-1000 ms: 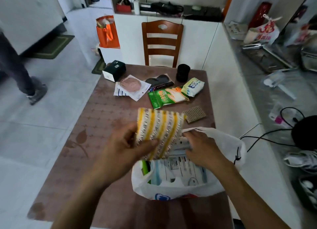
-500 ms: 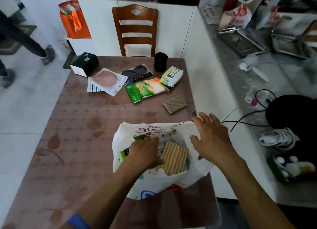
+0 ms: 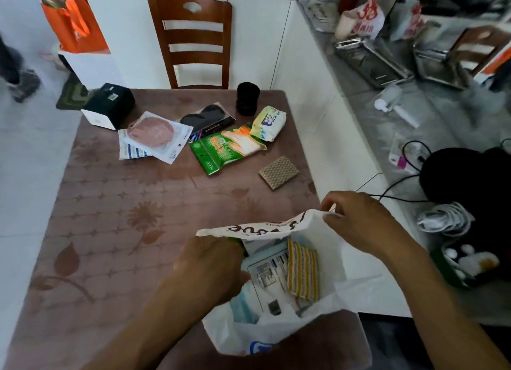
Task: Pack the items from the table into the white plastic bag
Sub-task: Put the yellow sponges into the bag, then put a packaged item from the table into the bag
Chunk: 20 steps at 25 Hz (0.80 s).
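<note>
- The white plastic bag (image 3: 326,261) is seen at the near right edge of the table (image 3: 110,217), its mouth held open.
- The far rim of the bag is pinched by the right hand (image 3: 359,220), thumb and curled fingers closed on the plastic.
- The left hand (image 3: 213,261) is placed at the bag's left rim with fingers curled inward; whether the plastic is gripped cannot be told.
- The two hands are kept apart, one on each side of the opening.
- A yellow-striped packet (image 3: 302,270) and a white printed package (image 3: 269,272) are seen inside the bag.
- Unpacked items are shown farther back on the table: a green packet (image 3: 224,148), a white pouch (image 3: 268,122), a tan woven square (image 3: 279,171), a black cylinder (image 3: 247,98), a black box (image 3: 110,105) and a pink disc pack (image 3: 156,134).
</note>
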Each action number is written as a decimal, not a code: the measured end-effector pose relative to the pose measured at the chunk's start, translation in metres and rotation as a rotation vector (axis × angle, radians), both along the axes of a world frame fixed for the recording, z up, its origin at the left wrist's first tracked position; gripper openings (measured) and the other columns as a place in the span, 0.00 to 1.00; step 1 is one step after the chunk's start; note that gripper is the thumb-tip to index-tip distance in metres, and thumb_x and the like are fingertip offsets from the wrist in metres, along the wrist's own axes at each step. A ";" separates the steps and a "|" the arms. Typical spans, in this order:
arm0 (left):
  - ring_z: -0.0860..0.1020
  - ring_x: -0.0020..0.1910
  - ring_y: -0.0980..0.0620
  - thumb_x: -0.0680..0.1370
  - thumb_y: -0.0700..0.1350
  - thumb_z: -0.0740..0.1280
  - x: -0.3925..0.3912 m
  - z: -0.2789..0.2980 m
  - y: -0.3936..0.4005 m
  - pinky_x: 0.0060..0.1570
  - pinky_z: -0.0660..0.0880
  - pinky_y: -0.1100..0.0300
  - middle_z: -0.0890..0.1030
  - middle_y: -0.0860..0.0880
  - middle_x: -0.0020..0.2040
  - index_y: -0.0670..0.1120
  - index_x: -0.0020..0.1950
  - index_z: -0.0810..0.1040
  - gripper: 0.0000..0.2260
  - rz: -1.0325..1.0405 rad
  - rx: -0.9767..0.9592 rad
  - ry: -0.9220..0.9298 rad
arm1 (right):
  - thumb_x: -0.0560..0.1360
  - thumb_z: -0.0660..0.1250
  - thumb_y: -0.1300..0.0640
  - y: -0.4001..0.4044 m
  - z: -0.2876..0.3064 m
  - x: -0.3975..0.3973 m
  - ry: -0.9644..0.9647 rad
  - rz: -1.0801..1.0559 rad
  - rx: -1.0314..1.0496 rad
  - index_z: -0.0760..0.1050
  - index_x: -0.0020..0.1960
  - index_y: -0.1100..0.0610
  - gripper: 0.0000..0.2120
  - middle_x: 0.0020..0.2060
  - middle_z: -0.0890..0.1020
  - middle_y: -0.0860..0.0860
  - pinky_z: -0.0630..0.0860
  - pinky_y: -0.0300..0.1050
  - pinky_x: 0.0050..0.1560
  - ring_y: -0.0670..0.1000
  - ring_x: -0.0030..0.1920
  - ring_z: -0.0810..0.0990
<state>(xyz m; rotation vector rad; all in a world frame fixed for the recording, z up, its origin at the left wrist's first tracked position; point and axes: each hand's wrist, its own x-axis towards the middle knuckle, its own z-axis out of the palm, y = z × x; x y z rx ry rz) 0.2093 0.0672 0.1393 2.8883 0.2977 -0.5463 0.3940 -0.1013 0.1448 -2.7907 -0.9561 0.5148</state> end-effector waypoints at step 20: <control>0.77 0.41 0.68 0.74 0.64 0.58 0.062 -0.065 0.048 0.35 0.73 0.72 0.75 0.67 0.44 0.58 0.53 0.77 0.16 0.502 -0.366 -0.375 | 0.74 0.61 0.64 0.151 -0.233 0.200 -0.027 0.382 -0.173 0.54 0.77 0.54 0.34 0.78 0.55 0.54 0.65 0.59 0.70 0.61 0.73 0.61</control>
